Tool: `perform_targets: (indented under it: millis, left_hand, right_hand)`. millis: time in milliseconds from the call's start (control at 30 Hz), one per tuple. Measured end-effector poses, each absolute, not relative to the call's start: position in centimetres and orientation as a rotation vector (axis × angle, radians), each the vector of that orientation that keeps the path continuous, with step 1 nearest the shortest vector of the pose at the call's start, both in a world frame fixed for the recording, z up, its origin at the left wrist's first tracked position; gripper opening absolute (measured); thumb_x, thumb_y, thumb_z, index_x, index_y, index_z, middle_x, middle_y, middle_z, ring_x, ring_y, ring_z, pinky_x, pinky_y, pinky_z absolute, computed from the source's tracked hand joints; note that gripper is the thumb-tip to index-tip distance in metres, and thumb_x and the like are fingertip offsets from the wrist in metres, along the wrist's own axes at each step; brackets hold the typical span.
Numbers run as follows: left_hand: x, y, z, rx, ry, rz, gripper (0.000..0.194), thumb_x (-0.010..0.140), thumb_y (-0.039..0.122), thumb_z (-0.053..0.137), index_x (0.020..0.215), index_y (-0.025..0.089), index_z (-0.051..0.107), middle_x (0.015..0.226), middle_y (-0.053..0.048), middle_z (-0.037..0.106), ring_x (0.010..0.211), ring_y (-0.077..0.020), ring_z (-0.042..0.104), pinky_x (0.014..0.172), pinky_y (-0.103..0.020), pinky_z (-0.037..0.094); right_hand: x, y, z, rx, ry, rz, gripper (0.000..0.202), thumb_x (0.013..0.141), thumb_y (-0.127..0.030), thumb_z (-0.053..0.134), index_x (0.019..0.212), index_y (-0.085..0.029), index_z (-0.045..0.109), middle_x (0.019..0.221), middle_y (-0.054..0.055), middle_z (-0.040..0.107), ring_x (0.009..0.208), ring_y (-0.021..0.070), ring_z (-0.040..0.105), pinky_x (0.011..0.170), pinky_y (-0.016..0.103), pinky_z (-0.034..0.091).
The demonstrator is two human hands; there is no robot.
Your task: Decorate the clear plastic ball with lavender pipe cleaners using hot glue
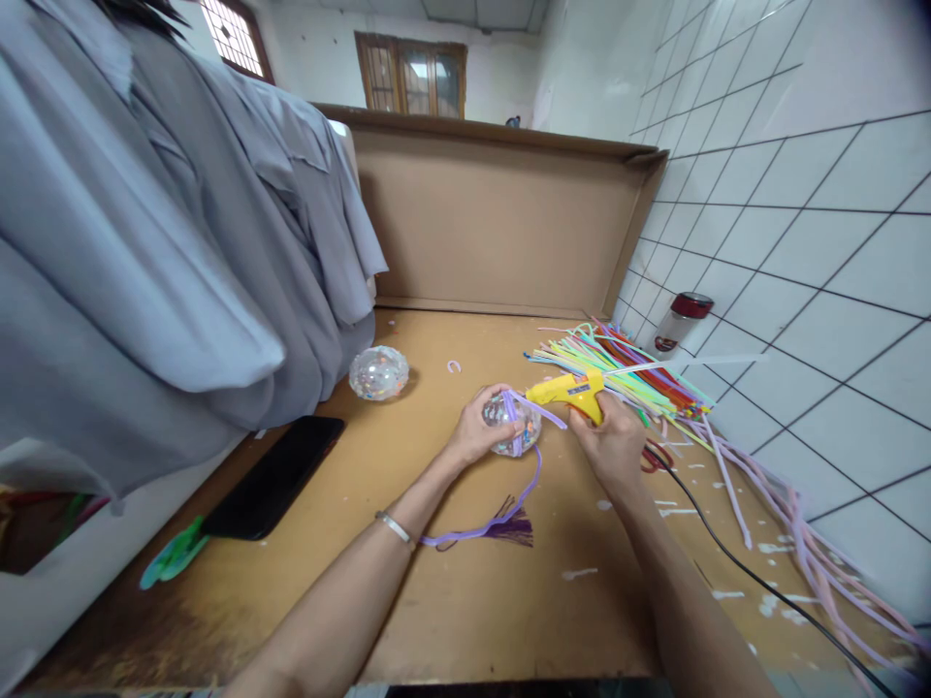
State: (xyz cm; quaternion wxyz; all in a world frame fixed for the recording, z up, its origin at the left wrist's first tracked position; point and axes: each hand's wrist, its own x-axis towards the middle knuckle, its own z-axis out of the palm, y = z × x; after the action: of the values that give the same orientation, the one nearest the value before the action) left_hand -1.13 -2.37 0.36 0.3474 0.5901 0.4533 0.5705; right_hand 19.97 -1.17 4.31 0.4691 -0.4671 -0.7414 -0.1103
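Observation:
A clear ball with coloured bits inside [500, 440] rests in my left hand [476, 428], whose fingers and thumb wrap its left side. Lilac pipe cleaner [549, 415] runs across the ball, and one end sticks out to the right. My right hand [615, 441] grips a yellow hot glue gun [574, 390] with a glue stick out of its back. The gun's nozzle is close to the pipe cleaner at the top of the ball; whether they touch, I cannot tell. Below the ball, a purple tassel [515, 525] lies on the table beside a curling lilac strand.
A second clear ball [379, 373] stands to the left, near a black phone-like slab [276, 477]. Colourful pipe cleaners [640, 373] are heaped at the right by a red-lidded jar [680, 320]. The gun's black cord [734, 557] trails right. Grey shirts [218, 223] hang at left.

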Motion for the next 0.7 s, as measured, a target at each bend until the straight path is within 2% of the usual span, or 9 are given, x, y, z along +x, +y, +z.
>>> perform_targets:
  millis: [433, 567, 700]
  left_hand:
    - [-1.2, -2.5, 0.5, 1.484, 1.165, 1.465, 0.063, 0.060, 0.036, 0.077, 0.118, 0.016, 0.060, 0.113, -0.008, 0.068, 0.104, -0.0248, 0.065, 0.096, -0.035, 0.051]
    - [-1.2, -2.4, 0.3, 1.482, 1.183, 1.483, 0.065, 0.060, 0.037, 0.076, 0.118, 0.015, 0.059, 0.113, -0.009, 0.068, 0.105, -0.0258, 0.064, 0.097, -0.036, 0.050]
    - [-1.1, -2.5, 0.5, 1.459, 1.155, 1.465, 0.067, 0.060, 0.040, 0.076, 0.118, 0.015, 0.057, 0.115, -0.009, 0.068, 0.106, -0.0258, 0.065, 0.098, -0.036, 0.049]
  right_hand:
    - [20.1, 0.5, 3.3, -1.374, -1.711, -0.144, 0.026, 0.074, -0.045, 0.053, 0.073, -0.020, 0.059, 0.062, 0.003, 0.058, 0.055, 0.0177, 0.046, 0.057, 0.029, 0.034]
    - [20.7, 1.9, 1.8, -1.467, -1.733, -0.144, 0.033, 0.077, -0.050, 0.052, 0.076, -0.018, 0.062, 0.071, 0.007, 0.061, 0.066, 0.0213, 0.052, 0.062, 0.031, 0.039]
    - [21.3, 2.6, 0.0, -1.652, -1.777, -0.204, 0.039, 0.081, -0.046, 0.054, 0.094, -0.011, 0.065, 0.090, 0.014, 0.064, 0.080, 0.0253, 0.058, 0.069, 0.033, 0.042]
